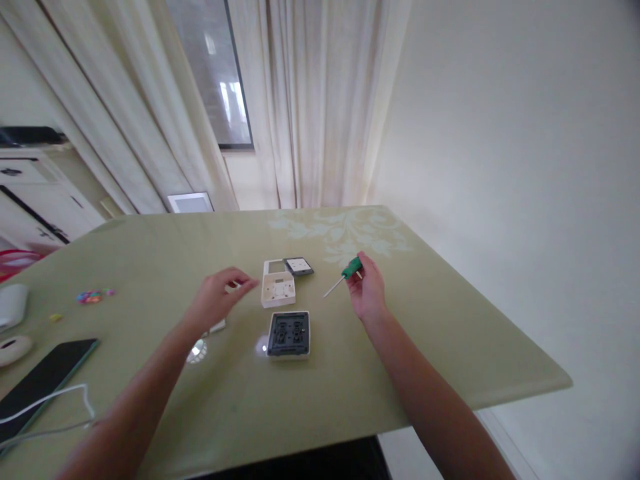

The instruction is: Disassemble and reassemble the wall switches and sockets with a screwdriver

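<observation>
In my right hand is a screwdriver with a green handle, its thin metal shaft slanting down to the left. My left hand hovers left of an open white mounting box, apart from it. Its thumb and fingertips come close together as in a pinch; anything between them is too small to make out. Nearest to me lies a square wall switch, its dark inner face up in a white housing. Behind the open box are a white frame and a dark-edged plate with a white middle.
All this lies on a pale green table. A small white piece is partly hidden by my left wrist. Farther left are a phone, a white cable and several small colourful bits. A wall stands to the right.
</observation>
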### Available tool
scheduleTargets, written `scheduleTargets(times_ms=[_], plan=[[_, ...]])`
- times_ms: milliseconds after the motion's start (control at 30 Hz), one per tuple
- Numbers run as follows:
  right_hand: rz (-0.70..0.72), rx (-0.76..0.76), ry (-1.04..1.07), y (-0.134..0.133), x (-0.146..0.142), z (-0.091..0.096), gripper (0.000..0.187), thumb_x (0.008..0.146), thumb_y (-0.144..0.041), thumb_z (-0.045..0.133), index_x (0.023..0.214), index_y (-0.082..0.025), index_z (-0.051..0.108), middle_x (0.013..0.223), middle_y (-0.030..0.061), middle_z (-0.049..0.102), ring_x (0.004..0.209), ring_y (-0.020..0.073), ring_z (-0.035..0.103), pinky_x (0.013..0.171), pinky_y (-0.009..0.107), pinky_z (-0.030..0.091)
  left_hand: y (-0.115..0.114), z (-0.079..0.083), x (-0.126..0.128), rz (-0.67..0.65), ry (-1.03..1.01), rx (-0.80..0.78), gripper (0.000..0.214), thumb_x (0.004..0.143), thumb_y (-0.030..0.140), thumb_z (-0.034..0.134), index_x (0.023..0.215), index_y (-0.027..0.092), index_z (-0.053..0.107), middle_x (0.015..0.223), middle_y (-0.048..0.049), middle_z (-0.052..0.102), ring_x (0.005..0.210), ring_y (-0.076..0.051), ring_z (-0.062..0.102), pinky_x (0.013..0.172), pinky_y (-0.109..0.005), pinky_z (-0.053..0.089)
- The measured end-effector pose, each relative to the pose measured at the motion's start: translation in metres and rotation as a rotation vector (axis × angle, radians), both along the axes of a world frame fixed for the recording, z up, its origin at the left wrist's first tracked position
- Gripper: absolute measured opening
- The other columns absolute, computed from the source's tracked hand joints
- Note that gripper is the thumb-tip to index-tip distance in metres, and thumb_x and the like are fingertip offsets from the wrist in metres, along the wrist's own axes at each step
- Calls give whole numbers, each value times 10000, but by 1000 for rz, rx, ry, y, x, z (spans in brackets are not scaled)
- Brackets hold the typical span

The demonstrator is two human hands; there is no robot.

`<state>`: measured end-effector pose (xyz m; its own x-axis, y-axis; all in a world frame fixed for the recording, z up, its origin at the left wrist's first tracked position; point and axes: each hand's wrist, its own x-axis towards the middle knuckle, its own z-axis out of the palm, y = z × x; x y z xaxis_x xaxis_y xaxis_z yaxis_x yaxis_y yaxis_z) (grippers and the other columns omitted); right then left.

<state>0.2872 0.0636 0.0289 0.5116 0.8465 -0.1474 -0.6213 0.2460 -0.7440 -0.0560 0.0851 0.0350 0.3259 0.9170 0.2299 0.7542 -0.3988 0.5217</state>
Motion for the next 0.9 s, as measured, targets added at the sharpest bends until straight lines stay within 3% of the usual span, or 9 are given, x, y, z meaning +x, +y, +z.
scheduleTargets(times_ms=[100, 267, 400, 567, 667, 767, 900], plan=[[16, 8, 12, -1, -1, 1, 366, 741, -420, 946, 885, -247, 659, 718, -89, 666, 584, 93, 623, 526, 201, 538, 38, 0, -42, 218, 166, -30, 431, 1046, 565, 630, 982, 178, 809, 998, -125, 819, 932, -308, 778, 910, -482, 631], [56, 18, 2, -3, -4, -1, 396, 734, -462, 962, 931, -251, 692, 760, -64, 712, 622, 110, 656, 542, 214, 554, 58, -18, -66, 242, 361, -118, 271, 1072, 404, 742, 1198, 163, 745, 1180, -76, 781, 1045, -238, 769, 965, -463, 648], [73, 6, -22, -3, -3, -3, 401, 751, -477, 958, 948, -257, 688, 767, -60, 728, 621, 116, 672, 549, 223, 557, 62, -25, -61, 193, 422, -91, 295, 1074, 390, 740, 1271, 171, 733, 1306, -101, 755, 1158, -272, 751, 1019, -501, 637], [80, -2, -61, -4, -3, -3, 390, 781, -501, 938, 944, -255, 684, 778, -46, 738, 636, 124, 684, 562, 231, 563, 62, -23, -56, 124, 477, -55, 243, 1075, 416, 733, 1106, 178, 770, 1217, -80, 793, 1160, -258, 750, 1075, -502, 594], [86, -11, -75, -5, -4, -3, 396, 781, -516, 938, 942, -250, 694, 784, -33, 747, 649, 134, 694, 554, 236, 557, 54, -20, -53, 144, 485, -2, 244, 1089, 375, 653, 1021, 179, 781, 1144, -102, 807, 1125, -283, 756, 1038, -475, 588], [96, -30, -84, -7, -4, -3, 400, 777, -521, 943, 951, -247, 710, 784, -26, 752, 661, 145, 708, 547, 244, 552, 42, -19, -48, 173, 451, 71, 343, 1087, 357, 495, 1084, 198, 799, 1155, -149, 817, 1123, -338, 756, 996, -450, 586], [107, -68, -77, -10, -3, -1, 419, 752, -515, 960, 988, -247, 740, 792, -25, 760, 658, 145, 706, 527, 238, 540, 28, -27, -45, 161, 407, 105, 389, 1031, 370, 466, 1128, 229, 815, 1238, -142, 812, 1174, -362, 735, 1030, -460, 572]])
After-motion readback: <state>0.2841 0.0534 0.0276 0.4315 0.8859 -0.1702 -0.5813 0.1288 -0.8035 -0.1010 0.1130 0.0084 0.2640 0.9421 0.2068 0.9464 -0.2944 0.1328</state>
